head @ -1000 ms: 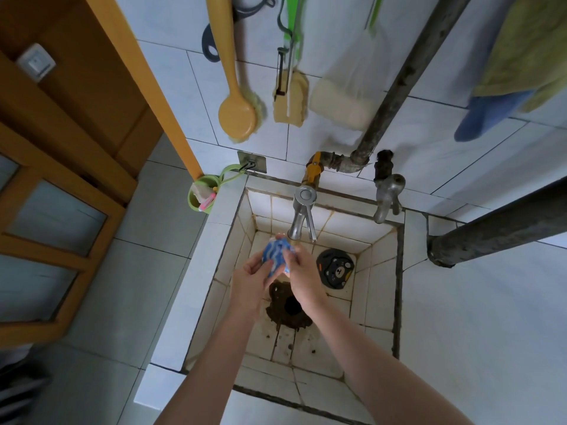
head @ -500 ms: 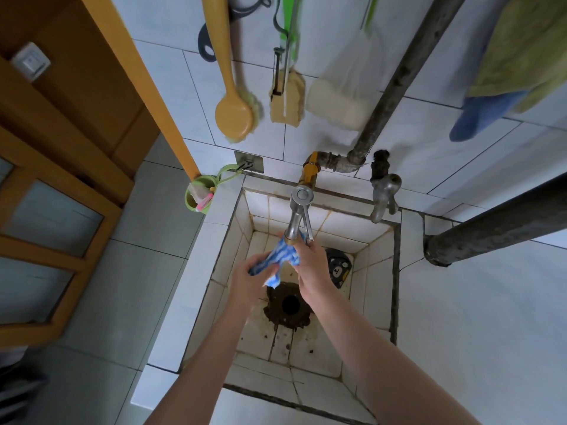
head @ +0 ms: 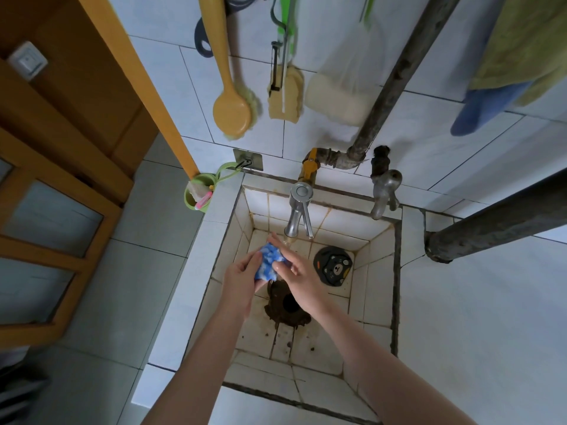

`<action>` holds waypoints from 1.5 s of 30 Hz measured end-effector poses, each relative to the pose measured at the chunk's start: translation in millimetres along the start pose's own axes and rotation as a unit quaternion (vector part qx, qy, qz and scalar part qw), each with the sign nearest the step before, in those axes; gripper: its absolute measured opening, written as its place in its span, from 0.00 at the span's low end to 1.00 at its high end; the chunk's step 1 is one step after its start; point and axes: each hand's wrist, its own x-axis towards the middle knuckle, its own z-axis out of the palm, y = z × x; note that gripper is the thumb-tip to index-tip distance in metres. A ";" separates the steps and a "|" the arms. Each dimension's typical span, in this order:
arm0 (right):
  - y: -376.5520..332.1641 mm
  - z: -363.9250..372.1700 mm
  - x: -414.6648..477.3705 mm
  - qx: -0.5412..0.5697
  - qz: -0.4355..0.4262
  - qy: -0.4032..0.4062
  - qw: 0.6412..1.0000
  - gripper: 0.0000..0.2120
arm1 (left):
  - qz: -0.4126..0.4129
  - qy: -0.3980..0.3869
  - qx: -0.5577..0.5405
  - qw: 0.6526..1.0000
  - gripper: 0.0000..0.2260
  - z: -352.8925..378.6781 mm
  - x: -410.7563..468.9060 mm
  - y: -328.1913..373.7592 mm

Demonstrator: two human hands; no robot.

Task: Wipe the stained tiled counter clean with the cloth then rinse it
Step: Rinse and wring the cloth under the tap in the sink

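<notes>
A blue-and-white cloth [head: 268, 262] is bunched between both my hands over the tiled sink basin [head: 380, 277], just below the spout of the steel tap [head: 298, 214]. My left hand [head: 241, 279] grips it from the left. My right hand [head: 296, 276] presses on it from the right with fingers stretched along it. A thin stream of water runs from the spout onto my right fingers. The white tiled counter [head: 478, 326] lies to the right of the basin.
A rusty drain hole [head: 288, 303] sits under my hands, a black bear-print plug [head: 333, 265] beside it. A second tap [head: 383, 191] and dark pipes [head: 491, 222] stand at right. Brushes [head: 231, 113] and towels [head: 518, 56] hang on the wall; a green cup [head: 199, 194] hangs at left.
The cloth was stretched out under the spout half a second ago; now both hands have drawn back slightly and bunched it together again.
</notes>
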 end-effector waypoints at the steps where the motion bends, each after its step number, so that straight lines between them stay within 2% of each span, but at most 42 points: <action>1: -0.6 -1.7 0.9 -0.003 0.002 0.031 1.000 0.17 | 0.002 -0.001 0.009 1.000 0.11 -0.3 0.5 0.0; 4: -4.6 -1.4 9.5 0.019 0.007 0.140 0.990 0.08 | 0.014 -0.015 0.067 0.998 0.12 4.2 -0.1 -2.6; 6: -5.0 0.3 19.0 -0.013 0.029 0.208 0.978 0.08 | 0.018 -0.024 0.084 0.996 0.12 9.8 -2.6 -7.2; 8: -5.2 1.0 24.4 -0.009 0.044 0.241 0.969 0.07 | 0.020 -0.022 0.074 0.997 0.12 13.2 -2.6 -9.2; 10: -5.3 -0.5 23.7 0.021 0.047 0.236 0.970 0.07 | 0.020 -0.017 0.051 0.998 0.12 14.5 -1.3 -6.7; 15: -0.5 8.9 5.6 0.075 0.014 0.110 0.991 0.11 | 0.001 0.000 -0.012 1.000 0.11 17.5 -0.3 0.2; 19: -5.7 9.4 10.0 0.107 0.027 0.162 0.981 0.08 | 0.007 -0.019 0.029 0.999 0.12 19.1 -5.7 -6.4; 22: -5.3 5.6 23.1 0.026 0.069 0.220 0.973 0.11 | 0.026 -0.031 0.061 0.997 0.12 19.0 -7.4 -9.6; 25: -14.4 -3.4 25.2 0.061 0.064 0.268 0.959 0.13 | 0.044 -0.008 0.051 0.998 0.10 21.7 -5.7 -7.0; 26: -16.9 -6.9 23.0 0.059 0.054 0.256 0.963 0.14 | 0.045 0.009 0.044 0.998 0.10 21.9 -3.7 -5.2; 28: -19.5 -3.5 13.7 0.053 0.035 0.167 0.984 0.11 | 0.035 0.026 0.015 0.999 0.11 22.9 -0.3 -2.0; 30: -17.0 6.8 6.5 0.111 0.030 0.094 0.989 0.10 | 0.025 0.007 -0.006 1.000 0.12 26.2 -1.1 -1.6; 32: -11.7 12.6 9.5 0.175 0.042 0.101 0.978 0.13 | 0.031 -0.012 -0.001 0.999 0.13 27.9 -4.2 -4.8; 34: -11.2 13.5 15.9 0.154 0.082 0.126 0.977 0.16 | 0.047 -0.015 0.029 0.998 0.13 25.5 -6.2 -5.8; 37: -6.9 6.5 29.5 0.120 0.160 0.216 0.956 0.15 | 0.063 -0.017 0.099 0.993 0.13 23.3 -6.4 -6.9; 39: -7.6 1.1 30.3 0.111 0.158 0.242 0.951 0.14 | 0.065 -0.012 0.102 0.993 0.13 24.3 -8.4 -7.2; 41: -12.7 0.2 21.6 0.097 0.117 0.211 0.966 0.15 | 0.065 0.005 0.085 0.994 0.12 23.3 -5.8 -6.6; 45: -16.3 8.2 0.1 0.172 0.053 0.077 0.981 0.18 | 0.037 0.010 0.027 0.999 0.13 24.2 -3.0 -7.1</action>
